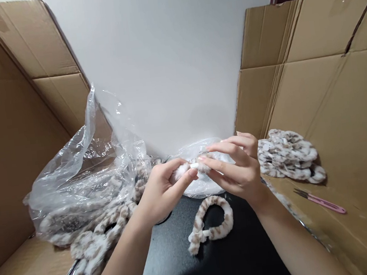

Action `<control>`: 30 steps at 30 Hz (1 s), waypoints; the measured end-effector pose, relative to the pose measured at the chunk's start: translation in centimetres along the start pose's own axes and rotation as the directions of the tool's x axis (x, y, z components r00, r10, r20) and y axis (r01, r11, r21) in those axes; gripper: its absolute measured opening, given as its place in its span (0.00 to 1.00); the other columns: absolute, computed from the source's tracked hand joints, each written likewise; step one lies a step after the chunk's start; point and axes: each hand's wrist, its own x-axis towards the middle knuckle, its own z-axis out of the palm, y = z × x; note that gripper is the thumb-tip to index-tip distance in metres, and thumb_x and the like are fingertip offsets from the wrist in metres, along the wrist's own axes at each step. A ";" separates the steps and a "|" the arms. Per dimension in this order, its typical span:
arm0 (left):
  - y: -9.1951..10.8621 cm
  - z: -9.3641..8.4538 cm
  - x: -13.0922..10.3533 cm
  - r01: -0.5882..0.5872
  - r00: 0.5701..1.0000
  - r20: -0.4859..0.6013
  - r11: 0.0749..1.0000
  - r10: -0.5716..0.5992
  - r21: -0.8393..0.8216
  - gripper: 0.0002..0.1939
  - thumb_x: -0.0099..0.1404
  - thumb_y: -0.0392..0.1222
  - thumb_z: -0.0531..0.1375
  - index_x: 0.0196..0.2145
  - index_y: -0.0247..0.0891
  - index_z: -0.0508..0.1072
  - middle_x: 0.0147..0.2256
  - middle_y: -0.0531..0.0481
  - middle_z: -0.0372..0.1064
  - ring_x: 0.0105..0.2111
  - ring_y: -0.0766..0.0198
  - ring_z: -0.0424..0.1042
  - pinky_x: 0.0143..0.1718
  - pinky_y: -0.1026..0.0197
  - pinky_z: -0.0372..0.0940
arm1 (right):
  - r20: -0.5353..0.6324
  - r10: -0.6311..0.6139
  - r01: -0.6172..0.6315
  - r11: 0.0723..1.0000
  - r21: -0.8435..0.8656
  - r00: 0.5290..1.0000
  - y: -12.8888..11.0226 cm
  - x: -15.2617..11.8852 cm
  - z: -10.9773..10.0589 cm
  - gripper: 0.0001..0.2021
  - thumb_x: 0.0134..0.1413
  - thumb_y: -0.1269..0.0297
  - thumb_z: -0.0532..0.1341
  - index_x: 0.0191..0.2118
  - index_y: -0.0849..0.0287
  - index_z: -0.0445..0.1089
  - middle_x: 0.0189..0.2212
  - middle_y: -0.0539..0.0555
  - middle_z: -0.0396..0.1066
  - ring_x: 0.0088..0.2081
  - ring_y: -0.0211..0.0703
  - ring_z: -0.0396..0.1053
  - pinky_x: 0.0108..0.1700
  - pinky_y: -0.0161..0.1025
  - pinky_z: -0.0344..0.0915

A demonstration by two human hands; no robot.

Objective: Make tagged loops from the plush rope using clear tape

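Observation:
My left hand (171, 180) is closed on one end of a fluffy white and brown plush strip (181, 171), thumb and forefinger pinching near a small white connector (194, 166). On the other side of that connector, my right hand (236, 162) pinches the strip's other fluffy part, its remaining fingers raised and bent. Much of the strip is hidden by my fingers. Below the hands, a spotted plush loop (228, 220) lies on the black tabletop (170, 253), with a white piece at its lower left.
Clear plastic bag (84, 166) and a heap of spotted plush strips (96, 240) stand at left. Another plush pile (288, 154) and pink-handled thread snips (326, 203) lie at right. A white plastic bag (192, 189) sits behind the hands; cardboard walls (324, 95) flank both sides.

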 end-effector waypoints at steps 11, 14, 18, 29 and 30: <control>-0.7 0.3 0.2 -0.227 0.972 0.014 0.922 0.235 0.315 0.15 0.69 0.41 0.53 0.24 0.37 0.60 0.22 0.56 0.56 0.23 0.70 0.55 0.26 0.66 0.51 | 0.219 0.105 -0.143 0.976 0.166 0.970 -0.3 0.9 -0.9 0.05 0.55 0.61 0.61 0.36 0.51 0.75 0.38 0.50 0.75 0.44 0.49 0.64 0.53 0.53 0.54; -0.9 0.6 0.1 -0.254 0.966 0.065 0.887 0.248 0.386 0.16 0.70 0.41 0.52 0.24 0.37 0.57 0.22 0.56 0.56 0.24 0.69 0.55 0.27 0.65 0.51 | 0.242 0.093 -0.125 0.984 0.124 0.966 -0.6 0.9 -0.7 0.04 0.54 0.67 0.61 0.31 0.52 0.73 0.33 0.47 0.76 0.40 0.44 0.67 0.57 0.53 0.49; -1.1 0.9 0.1 -0.249 0.968 0.113 0.862 0.222 0.442 0.16 0.71 0.42 0.51 0.24 0.38 0.57 0.22 0.55 0.57 0.23 0.68 0.55 0.27 0.64 0.51 | 0.280 0.030 -0.050 0.997 0.066 0.960 -0.7 0.7 -0.4 0.06 0.52 0.70 0.60 0.29 0.53 0.73 0.30 0.47 0.76 0.38 0.44 0.67 0.58 0.53 0.47; -1.1 0.9 0.4 -0.323 0.939 0.256 0.841 0.228 0.433 0.15 0.71 0.41 0.50 0.25 0.37 0.65 0.24 0.54 0.63 0.24 0.67 0.59 0.29 0.62 0.51 | 0.443 0.032 -0.108 0.983 0.149 0.896 0.2 0.7 -0.2 0.09 0.54 0.72 0.58 0.25 0.57 0.69 0.26 0.48 0.73 0.35 0.40 0.67 0.56 0.48 0.48; -1.2 0.8 0.5 -0.352 0.928 0.279 0.829 0.247 0.435 0.14 0.71 0.40 0.50 0.28 0.37 0.67 0.25 0.54 0.64 0.25 0.67 0.62 0.29 0.61 0.51 | 0.474 0.055 -0.157 0.971 0.178 0.879 0.4 0.7 -0.1 0.09 0.54 0.72 0.58 0.25 0.57 0.69 0.27 0.49 0.73 0.35 0.40 0.67 0.55 0.48 0.49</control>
